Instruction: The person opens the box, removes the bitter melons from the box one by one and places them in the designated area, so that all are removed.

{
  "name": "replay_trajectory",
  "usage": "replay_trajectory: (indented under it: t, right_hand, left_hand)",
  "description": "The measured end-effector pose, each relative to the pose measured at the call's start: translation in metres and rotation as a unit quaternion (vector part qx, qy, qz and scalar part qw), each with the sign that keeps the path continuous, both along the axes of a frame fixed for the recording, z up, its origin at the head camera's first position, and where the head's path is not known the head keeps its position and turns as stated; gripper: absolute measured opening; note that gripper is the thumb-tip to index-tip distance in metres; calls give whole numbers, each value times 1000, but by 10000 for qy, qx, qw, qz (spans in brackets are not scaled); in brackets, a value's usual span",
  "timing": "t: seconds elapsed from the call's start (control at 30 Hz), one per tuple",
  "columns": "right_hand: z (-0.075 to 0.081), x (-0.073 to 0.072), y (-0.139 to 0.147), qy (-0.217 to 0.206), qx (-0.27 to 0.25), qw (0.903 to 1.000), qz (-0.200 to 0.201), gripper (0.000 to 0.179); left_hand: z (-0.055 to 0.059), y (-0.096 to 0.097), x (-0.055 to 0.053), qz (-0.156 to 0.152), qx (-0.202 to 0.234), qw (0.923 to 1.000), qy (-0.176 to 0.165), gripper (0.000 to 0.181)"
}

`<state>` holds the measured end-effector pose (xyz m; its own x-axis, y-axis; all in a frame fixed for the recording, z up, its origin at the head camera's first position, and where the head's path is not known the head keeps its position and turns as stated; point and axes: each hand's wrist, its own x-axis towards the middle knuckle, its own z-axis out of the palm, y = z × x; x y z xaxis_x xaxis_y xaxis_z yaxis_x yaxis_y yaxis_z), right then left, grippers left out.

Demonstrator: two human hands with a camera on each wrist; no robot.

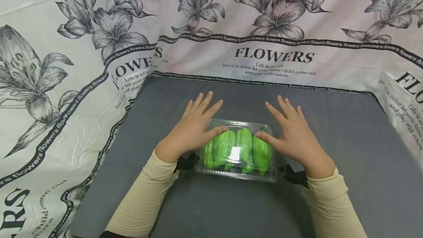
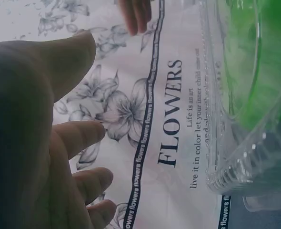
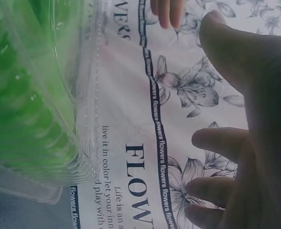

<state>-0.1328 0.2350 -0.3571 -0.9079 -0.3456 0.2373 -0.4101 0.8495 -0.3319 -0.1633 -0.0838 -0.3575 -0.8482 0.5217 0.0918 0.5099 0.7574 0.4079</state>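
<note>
A clear plastic box [image 1: 241,177] sits on the grey tabletop [image 1: 211,208], near the middle of the head view and between the two hands; inside it several plump, oblong green pieces [image 1: 244,142] lie side by side, their long sides running from the near edge towards the far one, and a bright patch of glare (most likely a light overhead) whitens part of the lid above them; the left hand [image 1: 195,129] is spread wide, back upward, its fingers straight and pointing away from the person, its thumb reaching across the box's far left corner in the head view; the right hand [image 1: 294,139] is spread just as wide on the other side, its thumb crossing the box's right part; in each wrist view a gap shows between the thumb and the ridged wall of the box, and the other hand's fingertips appear at the top; both arms wear cream sleeves [image 1: 142,194], with a black strap [image 1: 188,161] by the left wrist and another dark strap [image 1: 294,175] by the right; behind the tabletop and along its sides hangs a white cloth [image 1: 198,60], printed with grey lilies, dark bands of small lettering and the word FLOWERS.
</note>
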Motion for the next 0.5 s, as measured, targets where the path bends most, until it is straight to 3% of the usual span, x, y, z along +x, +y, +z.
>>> replay_trajectory:
  t: [0.23,0.5]
  right_hand:
    - [0,-1,-1,-381,113,9992,-4,100]
    - [0,-2,-3,-816,142,9966,-21,104]
  left_hand:
    - [-6,-9,-9,-107,377,9985,-375,83]
    - [-13,-19,-23,-179,960,9893,-1081,78]
